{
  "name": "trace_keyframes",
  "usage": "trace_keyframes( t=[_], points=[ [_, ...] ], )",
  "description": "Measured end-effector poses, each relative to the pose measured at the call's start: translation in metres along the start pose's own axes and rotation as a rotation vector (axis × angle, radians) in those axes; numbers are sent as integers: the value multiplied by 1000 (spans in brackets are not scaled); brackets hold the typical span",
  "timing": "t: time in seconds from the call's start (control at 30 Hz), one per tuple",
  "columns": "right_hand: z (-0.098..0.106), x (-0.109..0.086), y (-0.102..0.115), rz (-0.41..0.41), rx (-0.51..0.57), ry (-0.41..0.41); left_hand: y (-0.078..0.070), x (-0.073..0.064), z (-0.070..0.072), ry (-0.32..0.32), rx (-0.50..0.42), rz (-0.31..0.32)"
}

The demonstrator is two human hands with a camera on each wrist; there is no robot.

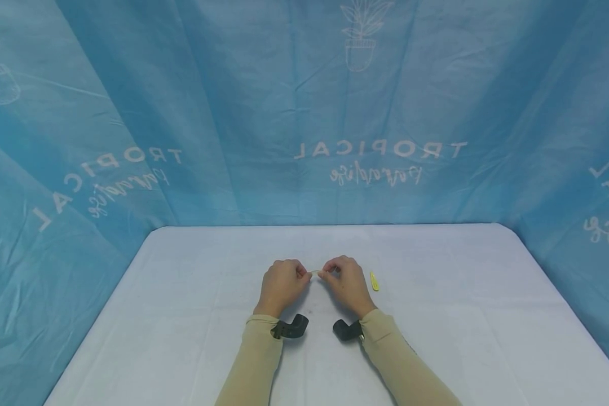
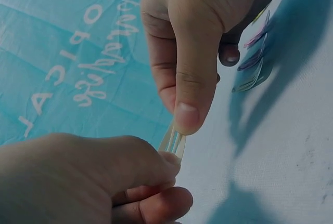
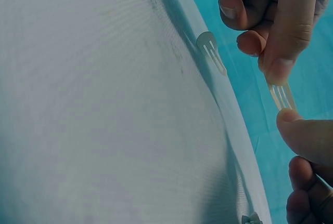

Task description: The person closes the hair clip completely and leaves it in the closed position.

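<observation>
Between my two hands is a pale cream snap hair clip [image 2: 173, 140], slotted along its length. My left hand [image 1: 282, 283] pinches one end between thumb and fingertips; my right hand [image 1: 346, 282] pinches the other. Only the clip's middle shows, as the fingertips cover both ends. A yellow snap clip [image 1: 374, 281] lies on the table just right of my right hand. In the left wrist view, clips in green [image 2: 254, 80], purple [image 2: 253, 59] and pink [image 2: 258, 37] line up on the table beyond my right hand. The right wrist view has a pale clip [image 3: 212, 52] lying near my left hand.
A white cloth covers the table [image 1: 193, 316]. Blue printed curtain [image 1: 264, 113] hangs behind it and along both sides. Black wrist cameras [image 1: 293, 326] jut inward from both sleeves. A small greyish thing [image 3: 252, 218] is cut off at the bottom of the right wrist view.
</observation>
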State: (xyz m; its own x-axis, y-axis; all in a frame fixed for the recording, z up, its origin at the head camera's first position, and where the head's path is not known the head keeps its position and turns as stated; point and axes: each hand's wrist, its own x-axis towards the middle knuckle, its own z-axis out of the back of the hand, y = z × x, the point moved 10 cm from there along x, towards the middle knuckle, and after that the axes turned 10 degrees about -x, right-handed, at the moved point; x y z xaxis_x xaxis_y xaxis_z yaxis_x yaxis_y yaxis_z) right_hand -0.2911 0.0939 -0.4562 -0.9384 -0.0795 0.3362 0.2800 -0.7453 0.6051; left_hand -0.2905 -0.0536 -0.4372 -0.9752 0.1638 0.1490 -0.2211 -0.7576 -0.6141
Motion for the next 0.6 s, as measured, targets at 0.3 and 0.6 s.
trace_keyframes(
  t=[0.3,0.6],
  points=[
    [0,1,-1,-23,2,2,1,1,-1,11,-19,14],
    [2,0,0,-9,7,-17,2,1,-1,14,-38,23]
  ],
)
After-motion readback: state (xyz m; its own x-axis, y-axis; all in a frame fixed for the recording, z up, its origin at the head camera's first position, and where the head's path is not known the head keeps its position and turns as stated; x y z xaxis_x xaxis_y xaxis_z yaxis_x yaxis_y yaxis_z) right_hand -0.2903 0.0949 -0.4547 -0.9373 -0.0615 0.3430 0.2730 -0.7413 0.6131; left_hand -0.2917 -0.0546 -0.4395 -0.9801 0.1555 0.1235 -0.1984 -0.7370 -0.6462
